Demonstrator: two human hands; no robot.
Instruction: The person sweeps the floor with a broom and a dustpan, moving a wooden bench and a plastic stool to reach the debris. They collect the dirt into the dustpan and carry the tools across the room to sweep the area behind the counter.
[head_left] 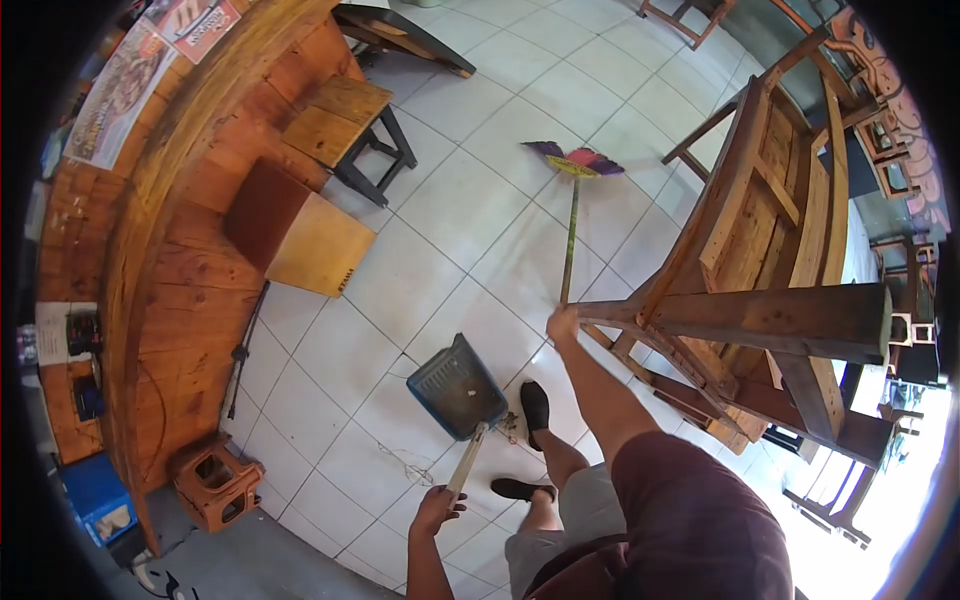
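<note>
My left hand [434, 510] is closed around the pale handle of a long-handled dustpan [455, 385]. The dark blue-grey pan rests on the tiled floor in front of my feet, with a few small bits in it. My right hand [563, 323] grips the upper end of a broom [572, 235]. The broom's yellow, pink and purple head [578, 163] is out ahead on the tiles, well apart from the dustpan. A small heap of debris [512, 428] lies between the pan and my shoe. Thin strands [405, 465] are on the floor to the pan's left.
Close on the right stands a wooden table [780, 315] turned on its side, its legs reaching near my right arm. Along the left runs a wooden counter [190, 330], with stools [345, 120] and a brown plastic stool [213, 483] by it. A blue box [98, 500] is at lower left.
</note>
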